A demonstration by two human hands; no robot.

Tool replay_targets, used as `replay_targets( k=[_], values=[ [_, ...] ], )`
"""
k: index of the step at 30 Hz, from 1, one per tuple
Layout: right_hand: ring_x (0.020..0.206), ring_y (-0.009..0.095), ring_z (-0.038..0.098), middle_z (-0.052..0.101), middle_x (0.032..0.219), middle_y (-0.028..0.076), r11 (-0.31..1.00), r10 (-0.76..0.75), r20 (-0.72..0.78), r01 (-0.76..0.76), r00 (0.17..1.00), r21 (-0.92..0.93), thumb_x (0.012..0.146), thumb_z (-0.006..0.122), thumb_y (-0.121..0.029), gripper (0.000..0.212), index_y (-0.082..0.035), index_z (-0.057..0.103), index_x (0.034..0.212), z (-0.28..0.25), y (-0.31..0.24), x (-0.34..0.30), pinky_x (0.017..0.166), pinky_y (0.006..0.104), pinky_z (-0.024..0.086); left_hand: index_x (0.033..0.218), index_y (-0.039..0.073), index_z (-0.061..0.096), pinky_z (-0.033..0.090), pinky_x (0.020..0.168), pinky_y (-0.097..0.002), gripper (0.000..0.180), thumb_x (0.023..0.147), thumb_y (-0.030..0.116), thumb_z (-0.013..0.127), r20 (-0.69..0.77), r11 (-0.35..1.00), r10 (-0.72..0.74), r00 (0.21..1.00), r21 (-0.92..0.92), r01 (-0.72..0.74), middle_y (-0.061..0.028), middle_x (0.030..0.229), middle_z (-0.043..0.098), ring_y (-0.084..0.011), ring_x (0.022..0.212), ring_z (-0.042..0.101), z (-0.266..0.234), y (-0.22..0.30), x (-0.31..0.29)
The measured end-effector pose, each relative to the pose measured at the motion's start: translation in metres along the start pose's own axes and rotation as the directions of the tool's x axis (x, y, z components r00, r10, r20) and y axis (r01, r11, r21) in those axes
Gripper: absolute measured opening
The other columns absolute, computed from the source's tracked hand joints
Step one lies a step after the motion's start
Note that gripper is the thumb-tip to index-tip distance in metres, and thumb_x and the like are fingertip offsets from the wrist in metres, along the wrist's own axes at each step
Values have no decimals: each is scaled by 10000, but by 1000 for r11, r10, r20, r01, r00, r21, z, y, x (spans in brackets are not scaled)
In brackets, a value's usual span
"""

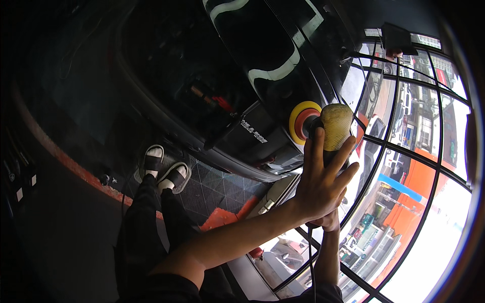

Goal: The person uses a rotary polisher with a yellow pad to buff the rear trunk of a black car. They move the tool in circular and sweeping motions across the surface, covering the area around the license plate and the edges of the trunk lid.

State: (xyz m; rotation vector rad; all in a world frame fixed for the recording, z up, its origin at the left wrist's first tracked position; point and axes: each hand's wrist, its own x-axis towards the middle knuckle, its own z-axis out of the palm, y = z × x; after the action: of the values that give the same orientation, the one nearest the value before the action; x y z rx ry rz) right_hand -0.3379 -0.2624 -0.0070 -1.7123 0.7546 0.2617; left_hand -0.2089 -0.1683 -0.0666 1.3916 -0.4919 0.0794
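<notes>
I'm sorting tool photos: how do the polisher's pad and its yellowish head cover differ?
The pad is a round, bright yellow disc with an orange-red centre; the head cover is bulbous, duller and stained. The pad is nearer the black car panel; the head cover sits by the spread fingers of the left hand. Both are partly yellow.

And it's bright over at this big black-framed window (411,157)! Grey tiled floor (217,188) left of it, red edging (83,174) farther left.
</notes>
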Motion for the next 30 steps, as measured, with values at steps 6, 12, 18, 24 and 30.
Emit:
replay_targets(
  k=[6,12,18,24,30],
  values=[
    [1033,215,693,693,1147,119,999,12,68,-10,998,-31,616,913,-130,840,67,539,1342,6,-11,19,903,350,567,1149,54,750,156,1151,-809,361,789,33,740,-25,996,21,999,83,-19,-233,1626,397,-667,1502,114,-20,-4,23],
    [1091,206,665,682,1185,106,997,7,86,0,996,-78,598,946,-166,898,32,540,1374,27,-40,66,976,344,532,1130,63,750,82,1202,-778,372,761,23,717,-103,977,76,992,209,-53,-251,1547,441,-575,1508,225,-48,-24,63],
    [1143,214,641,670,1234,112,994,60,112,-49,992,-102,608,955,-152,947,22,510,1425,27,-46,74,1031,353,503,1133,83,754,100,1209,-771,384,753,45,716,-123,958,111,986,278,-73,-241,1545,445,-566,1490,279,-46,-29,70],
    [1059,210,678,689,1174,96,987,81,1,-80,997,140,610,935,-140,850,46,555,1348,18,3,16,962,335,543,1120,70,755,123,1191,-791,359,763,37,749,30,981,71,997,181,-75,-228,1573,430,-624,1496,199,-11,-10,16],
    [1063,234,691,691,1192,120,926,116,-169,-45,979,375,617,896,-172,840,59,554,1348,2,75,-53,970,348,546,1102,50,769,178,1150,-816,355,747,39,762,301,998,55,952,12,-61,-206,1603,409,-662,1505,130,44,4,-38]
  ],
)
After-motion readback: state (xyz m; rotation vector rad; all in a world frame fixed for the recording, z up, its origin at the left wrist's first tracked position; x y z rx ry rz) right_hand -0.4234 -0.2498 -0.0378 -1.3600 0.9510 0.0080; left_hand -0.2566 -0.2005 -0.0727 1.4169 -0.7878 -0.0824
